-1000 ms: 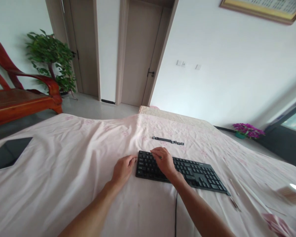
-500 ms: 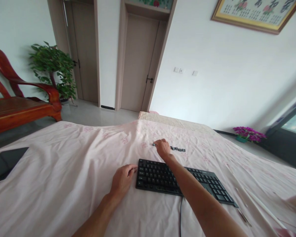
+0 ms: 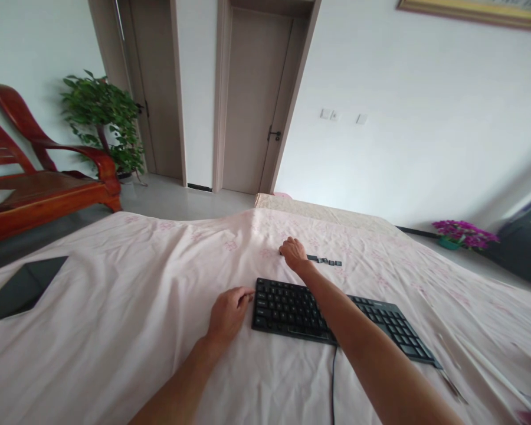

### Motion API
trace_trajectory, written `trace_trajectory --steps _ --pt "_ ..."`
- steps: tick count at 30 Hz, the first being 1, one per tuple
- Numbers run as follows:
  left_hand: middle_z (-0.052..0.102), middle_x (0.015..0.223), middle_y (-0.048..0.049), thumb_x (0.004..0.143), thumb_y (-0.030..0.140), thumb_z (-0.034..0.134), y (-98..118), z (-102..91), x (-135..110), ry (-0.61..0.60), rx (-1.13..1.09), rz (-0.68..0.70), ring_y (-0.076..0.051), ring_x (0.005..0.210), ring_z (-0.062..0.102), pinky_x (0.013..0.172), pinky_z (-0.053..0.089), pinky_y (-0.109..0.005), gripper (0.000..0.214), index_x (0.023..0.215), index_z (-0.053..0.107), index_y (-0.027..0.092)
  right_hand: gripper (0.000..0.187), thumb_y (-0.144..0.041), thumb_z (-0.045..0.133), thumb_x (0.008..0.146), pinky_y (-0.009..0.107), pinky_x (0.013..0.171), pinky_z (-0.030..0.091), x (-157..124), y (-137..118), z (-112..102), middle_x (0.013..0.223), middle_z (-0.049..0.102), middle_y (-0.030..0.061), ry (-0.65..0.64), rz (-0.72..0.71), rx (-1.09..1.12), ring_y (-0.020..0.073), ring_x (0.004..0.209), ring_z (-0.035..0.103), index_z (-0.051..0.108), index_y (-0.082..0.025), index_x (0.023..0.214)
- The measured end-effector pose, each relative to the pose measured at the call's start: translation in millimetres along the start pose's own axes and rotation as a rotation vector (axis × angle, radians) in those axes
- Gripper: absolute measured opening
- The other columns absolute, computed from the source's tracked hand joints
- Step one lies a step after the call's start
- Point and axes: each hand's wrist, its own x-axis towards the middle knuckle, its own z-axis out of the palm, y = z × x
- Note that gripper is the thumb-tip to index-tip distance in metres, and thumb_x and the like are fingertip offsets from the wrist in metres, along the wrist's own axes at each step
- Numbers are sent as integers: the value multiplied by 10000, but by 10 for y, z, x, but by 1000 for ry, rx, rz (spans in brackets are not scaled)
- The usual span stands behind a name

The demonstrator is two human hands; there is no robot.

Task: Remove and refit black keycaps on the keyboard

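Note:
A black keyboard [image 3: 287, 307] lies on a pink floral cloth [image 3: 168, 330], its middle hidden under my right forearm. Beyond its far edge, my right hand [image 3: 293, 252] rests low with bent fingers, closed at a small dark keycap whose edge shows by the fingertips. To the right of that hand runs a short row of loose black keycaps [image 3: 331, 262]. My left hand [image 3: 229, 310] is closed beside the keyboard's left end, its fingertips at the edge. Whatever those fingers hold, if anything, cannot be made out.
A dark tablet-like panel [image 3: 24, 289] lies at far left. Right of the keyboard are thin metal tweezers-like tools [image 3: 454, 386] and a long pale stick [image 3: 495, 378]. The keyboard's cable [image 3: 333, 389] runs toward me. Beyond stands a wooden chair [image 3: 57, 186].
The view has tilted down and turned slightly left. My right hand stays at the left end of the keycap row, its fingers a little more tucked. The left hand stays beside the keyboard.

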Motion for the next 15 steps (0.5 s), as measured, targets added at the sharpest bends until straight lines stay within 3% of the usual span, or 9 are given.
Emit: trace_trajectory --steps 4,7,9,12,15 --pt "723 1008 2 872 210 451 -17 7 -1 -5 -2 -13 -156 959 643 852 451 -243 287 1028 688 254 202 -183 542 868 327 873 354 -136 -113 -91 957 695 107 34 21 86 242 1049 510 731 -199 935" --pt "724 1007 4 874 216 455 -13 8 -3 -12 1 -20 -155 952 646 847 455 -242 284 1035 686 252 211 -295 566 876 282 839 396 -390 -284 -181 1019 696 31 66 19 177 201 1018 545 699 -266 1037" --pt "722 1016 1 877 225 457 -4 5 -5 -17 9 -17 -156 956 643 852 453 -242 280 1032 689 249 197 -328 578 869 251 816 418 -643 -415 -252 1022 695 -18 91 -6 265 163 973 572 694 -303 1027" --pt "718 1029 -2 882 251 464 11 -4 -13 -25 40 -16 -160 967 637 858 450 -242 269 1021 695 248 126 -291 641 818 271 813 442 -1100 -590 -351 895 708 -9 237 -65 609 163 889 605 722 -267 913" --pt "714 1045 0 889 266 459 25 -15 -26 -30 57 -21 -161 976 635 857 452 -242 273 1031 692 255 117 -269 662 808 298 833 459 -1529 -713 -402 891 707 1 302 -89 743 168 875 617 728 -269 904"
